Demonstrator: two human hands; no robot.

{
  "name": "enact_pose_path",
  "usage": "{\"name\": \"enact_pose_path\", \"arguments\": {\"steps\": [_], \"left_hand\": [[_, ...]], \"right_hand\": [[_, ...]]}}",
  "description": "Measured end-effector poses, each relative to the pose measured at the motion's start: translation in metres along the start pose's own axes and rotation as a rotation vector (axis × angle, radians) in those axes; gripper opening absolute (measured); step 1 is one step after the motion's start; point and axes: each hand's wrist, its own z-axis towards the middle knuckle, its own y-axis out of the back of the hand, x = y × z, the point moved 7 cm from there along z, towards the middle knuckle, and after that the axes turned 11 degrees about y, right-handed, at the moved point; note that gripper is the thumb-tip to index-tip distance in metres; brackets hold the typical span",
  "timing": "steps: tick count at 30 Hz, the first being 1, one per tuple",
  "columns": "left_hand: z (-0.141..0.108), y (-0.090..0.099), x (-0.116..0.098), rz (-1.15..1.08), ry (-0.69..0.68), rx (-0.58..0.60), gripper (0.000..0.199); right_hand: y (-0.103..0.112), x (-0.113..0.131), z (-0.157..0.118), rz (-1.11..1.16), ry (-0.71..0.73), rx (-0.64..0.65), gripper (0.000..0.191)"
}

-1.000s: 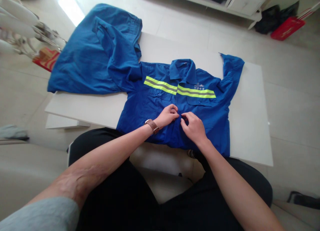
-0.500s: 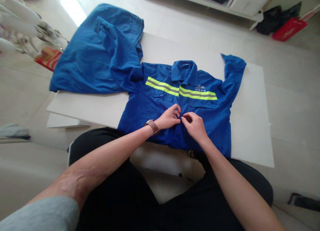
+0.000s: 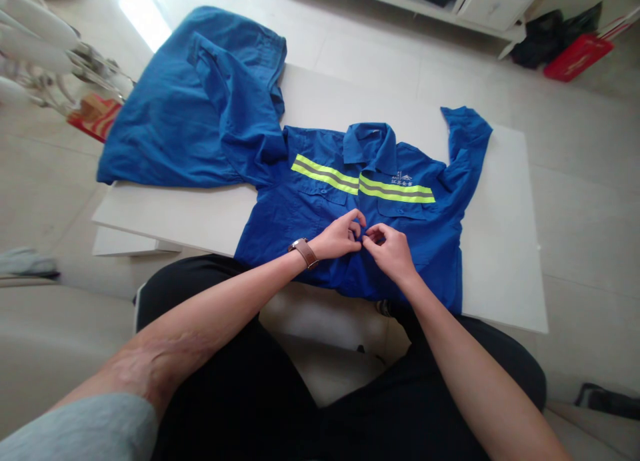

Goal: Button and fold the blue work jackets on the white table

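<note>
A blue work jacket (image 3: 320,214) with yellow-and-grey reflective strips lies front up across the table, collar pointing away from me. My left hand (image 3: 344,236), with a brown-strapped watch on its wrist, has its fingers curled on the jacket's front placket. Close beside it, my right hand (image 3: 387,246) pinches the placket's edge between thumb and forefinger, below the chest strip. Any button between the fingertips is too small and hidden to make out. The jacket's hem hangs at the table's near edge, above my knees.
Another blue garment (image 3: 185,108) is spread at the table's left end, under one jacket sleeve. The white table (image 3: 510,248) shows bare at its right. Beyond stand a white cabinet (image 3: 493,8) and a red box (image 3: 577,58) on the tiled floor.
My fingers have shifted very slightly at the placket, both hands staying close together there. The jacket and the other garment lie as before.
</note>
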Motion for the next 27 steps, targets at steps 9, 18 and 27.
{"name": "enact_pose_path", "arguments": {"steps": [9, 18, 27], "left_hand": [[-0.0003, -0.0008, 0.0051, 0.047, 0.004, 0.004, 0.041], [0.0007, -0.0021, 0.0075, 0.028, 0.0, 0.013, 0.038], [0.0003, -0.0034, 0.0052, 0.01, 0.023, 0.028, 0.037]], "right_hand": [[-0.0056, -0.0019, -0.0012, -0.135, 0.003, 0.082, 0.01], [-0.0058, 0.0037, -0.0038, -0.301, 0.019, 0.121, 0.01], [-0.0084, 0.0015, -0.0055, -0.413, -0.024, 0.172, 0.019]]}}
